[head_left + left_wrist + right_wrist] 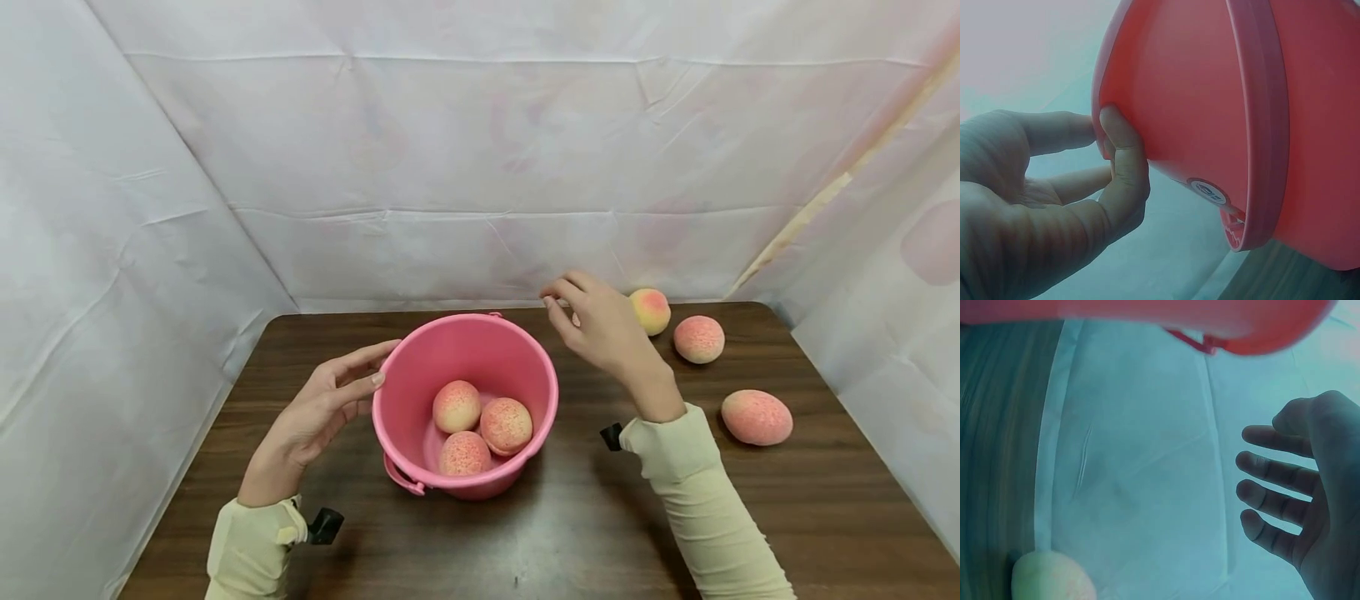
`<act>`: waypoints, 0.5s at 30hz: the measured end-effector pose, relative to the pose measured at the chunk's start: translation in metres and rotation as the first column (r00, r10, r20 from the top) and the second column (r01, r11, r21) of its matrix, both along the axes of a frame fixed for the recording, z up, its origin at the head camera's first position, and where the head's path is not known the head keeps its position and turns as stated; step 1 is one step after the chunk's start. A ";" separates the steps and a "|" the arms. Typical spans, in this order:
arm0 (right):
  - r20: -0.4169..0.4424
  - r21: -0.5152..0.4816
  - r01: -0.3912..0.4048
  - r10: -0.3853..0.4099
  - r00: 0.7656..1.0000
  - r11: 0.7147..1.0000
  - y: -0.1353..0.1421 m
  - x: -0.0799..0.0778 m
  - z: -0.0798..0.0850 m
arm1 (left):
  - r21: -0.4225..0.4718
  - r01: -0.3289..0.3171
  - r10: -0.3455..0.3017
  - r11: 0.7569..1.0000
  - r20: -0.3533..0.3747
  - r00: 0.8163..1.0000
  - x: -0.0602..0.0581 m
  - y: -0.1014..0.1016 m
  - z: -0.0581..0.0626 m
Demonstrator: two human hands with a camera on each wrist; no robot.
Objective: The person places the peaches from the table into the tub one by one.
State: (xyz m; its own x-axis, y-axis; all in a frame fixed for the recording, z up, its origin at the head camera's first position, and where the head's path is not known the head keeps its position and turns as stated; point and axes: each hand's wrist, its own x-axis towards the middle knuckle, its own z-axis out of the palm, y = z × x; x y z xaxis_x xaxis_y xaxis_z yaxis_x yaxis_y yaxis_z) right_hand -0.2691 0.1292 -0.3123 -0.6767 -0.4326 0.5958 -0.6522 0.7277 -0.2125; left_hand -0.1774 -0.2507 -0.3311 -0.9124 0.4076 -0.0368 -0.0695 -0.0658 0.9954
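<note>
Pink bucket (472,346), central over the dark table (517,558), contains three peaches (457,407). Left hand (322,404) grips its left rim between thumb and fingers. One oval peach (757,417) lies well right. Right hand (600,325), released, fingers bent, hangs above-right of the rim. Farther back, more peaches (699,339) lie near the white sheet (480,150).

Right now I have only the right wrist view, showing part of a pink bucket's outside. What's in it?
Observer: Three peaches lie inside the bucket.
Operator: Is anything steadying it?
Observer: Yes, the left grip pinches it at the rim.
Operator: I see one pale, round fruit low in my view. Any oval one around?
Observer: Yes, an oval pink fruit lies on the table, right of the bucket.
</note>
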 end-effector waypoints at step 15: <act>0.032 -0.127 0.093 -0.090 0.995 0.987 0.035 -0.014 -0.023 | -0.010 -0.004 0.004 1.000 0.005 1.000 -0.002 0.004 0.001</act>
State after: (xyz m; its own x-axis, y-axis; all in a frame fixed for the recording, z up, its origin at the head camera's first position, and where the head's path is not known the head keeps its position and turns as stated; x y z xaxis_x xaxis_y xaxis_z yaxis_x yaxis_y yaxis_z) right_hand -0.2827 0.1640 -0.3350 -0.7260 -0.2891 0.6240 -0.5772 0.7495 -0.3242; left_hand -0.1796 -0.2470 -0.3304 -0.9138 0.4036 -0.0457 -0.0747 -0.0564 0.9956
